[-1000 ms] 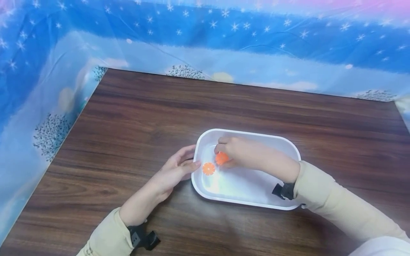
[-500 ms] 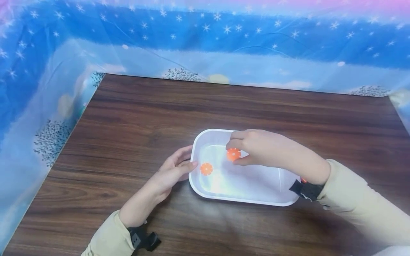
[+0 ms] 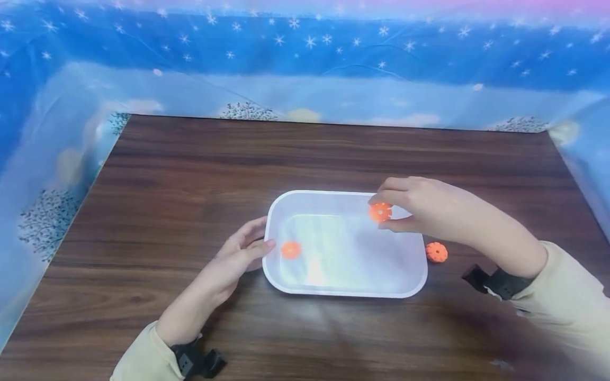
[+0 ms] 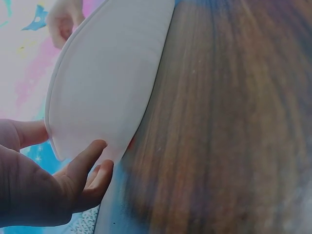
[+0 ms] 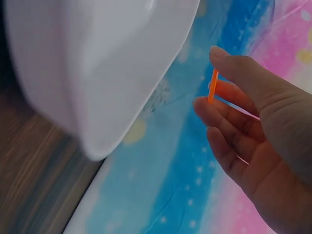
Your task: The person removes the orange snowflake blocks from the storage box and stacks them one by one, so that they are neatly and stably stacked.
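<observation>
A white plastic tub (image 3: 343, 259) with rounded corners sits on the table. My left hand (image 3: 233, 264) holds its left end, thumb at the rim and fingers against the outer wall, as the left wrist view shows. Between thumb and fingertips, my right hand (image 3: 424, 206) pinches a notched orange plastic disc (image 3: 379, 212) over the tub's far right corner. In the right wrist view that pinched disc (image 5: 213, 87) appears edge-on, thin and flat. Another orange disc (image 3: 290, 250) lies on the tub's floor near the left end.
Just outside the tub's right wall lies a thicker-looking notched orange piece (image 3: 437, 252) with a central hole. Dark wood-grain table (image 3: 190, 174) surrounds the tub. A blue snowflake-patterned cloth (image 3: 310, 58) hangs behind and beside the table.
My right hand has lifted its orange disc from the tub's left half toward the far right corner. The orange piece outside the right wall has come into view. My left hand keeps its hold.
</observation>
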`<state>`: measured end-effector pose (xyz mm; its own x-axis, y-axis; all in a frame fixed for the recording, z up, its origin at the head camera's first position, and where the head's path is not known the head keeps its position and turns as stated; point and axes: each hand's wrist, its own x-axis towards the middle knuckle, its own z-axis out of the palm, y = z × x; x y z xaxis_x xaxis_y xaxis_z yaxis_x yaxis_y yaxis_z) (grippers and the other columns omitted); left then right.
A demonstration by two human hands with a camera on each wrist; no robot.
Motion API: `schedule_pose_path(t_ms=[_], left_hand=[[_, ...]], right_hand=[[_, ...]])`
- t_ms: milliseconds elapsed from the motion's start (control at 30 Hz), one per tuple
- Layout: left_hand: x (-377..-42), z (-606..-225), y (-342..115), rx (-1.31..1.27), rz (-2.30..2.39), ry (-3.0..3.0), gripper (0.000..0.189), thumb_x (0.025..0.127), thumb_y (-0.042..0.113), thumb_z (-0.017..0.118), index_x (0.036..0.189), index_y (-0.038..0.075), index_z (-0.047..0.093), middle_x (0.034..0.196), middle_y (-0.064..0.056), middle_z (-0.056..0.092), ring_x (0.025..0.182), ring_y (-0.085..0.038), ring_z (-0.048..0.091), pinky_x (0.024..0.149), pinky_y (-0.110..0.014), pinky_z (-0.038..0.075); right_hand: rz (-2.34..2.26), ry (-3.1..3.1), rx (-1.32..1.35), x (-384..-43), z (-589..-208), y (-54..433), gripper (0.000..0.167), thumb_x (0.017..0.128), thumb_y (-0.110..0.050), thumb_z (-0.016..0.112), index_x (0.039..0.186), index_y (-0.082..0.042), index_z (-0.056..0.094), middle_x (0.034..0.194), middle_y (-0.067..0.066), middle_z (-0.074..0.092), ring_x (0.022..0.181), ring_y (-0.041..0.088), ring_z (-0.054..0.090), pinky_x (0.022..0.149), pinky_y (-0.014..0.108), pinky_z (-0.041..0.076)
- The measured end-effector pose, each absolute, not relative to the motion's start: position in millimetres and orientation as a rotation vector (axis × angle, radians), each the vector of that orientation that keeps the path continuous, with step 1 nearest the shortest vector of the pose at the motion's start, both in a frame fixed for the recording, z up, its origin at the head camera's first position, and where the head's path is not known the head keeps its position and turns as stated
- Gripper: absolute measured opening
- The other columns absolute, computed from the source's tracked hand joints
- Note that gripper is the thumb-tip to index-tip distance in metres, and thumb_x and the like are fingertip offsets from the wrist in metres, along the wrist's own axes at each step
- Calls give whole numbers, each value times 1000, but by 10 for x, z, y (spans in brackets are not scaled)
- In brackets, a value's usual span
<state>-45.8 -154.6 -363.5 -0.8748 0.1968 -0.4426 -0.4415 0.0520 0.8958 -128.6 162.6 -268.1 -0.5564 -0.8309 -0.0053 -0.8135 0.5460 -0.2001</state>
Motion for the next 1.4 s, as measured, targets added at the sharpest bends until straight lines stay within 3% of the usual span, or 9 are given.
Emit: schedule_pose_path(t_ms=[433, 733, 1000, 1200, 1400], left_hand=[[-452, -3611, -1517, -239, 1841, 1905, 62, 93, 23, 57, 146, 13, 25, 144, -11, 35, 127, -29, 41, 102, -47, 36], [-448, -3602, -1508, -249, 1841, 1906, 63, 93, 25, 57, 146, 14, 26, 145, -10, 34, 129, -27, 39, 102, -47, 34], [-448, -3600, -1506, -254, 1838, 1901, 64, 93, 27, 58, 146, 15, 26, 145, -10, 34, 129, -28, 39, 101, -46, 35], [-448, -3596, -1501, -252, 1838, 1900, 63, 93, 28, 57, 146, 15, 26, 146, -10, 34, 130, -28, 38, 102, -47, 34], [-445, -3602, -1497, -262, 1843, 1893, 63, 93, 27, 57, 146, 14, 25, 146, -11, 33, 131, -28, 37, 103, -48, 34]], right_hand=[[-395, 2843, -1456, -1237, -2870, 2239, 43, 65, -14, 84, 105, -11, 69, 101, 0, 65, 86, 16, 65, 69, 35, 54], [-526, 2921, -1394, -1199, -3109, 2564, 50, 59, -10, 85, 107, -13, 70, 100, -4, 64, 80, 10, 62, 62, 27, 52], [-581, 2942, -1297, -1149, -3294, 2721, 50, 57, -9, 87, 105, -11, 71, 100, -1, 64, 77, 12, 62, 58, 18, 48], [-584, 2951, -1196, -1098, -3397, 2798, 48, 61, -9, 85, 106, -11, 70, 102, 3, 64, 77, 15, 63, 55, 24, 49], [-547, 2944, -1162, -1048, -3507, 2848, 46, 64, -12, 83, 108, -14, 70, 103, -1, 65, 88, 17, 64, 67, 35, 52]])
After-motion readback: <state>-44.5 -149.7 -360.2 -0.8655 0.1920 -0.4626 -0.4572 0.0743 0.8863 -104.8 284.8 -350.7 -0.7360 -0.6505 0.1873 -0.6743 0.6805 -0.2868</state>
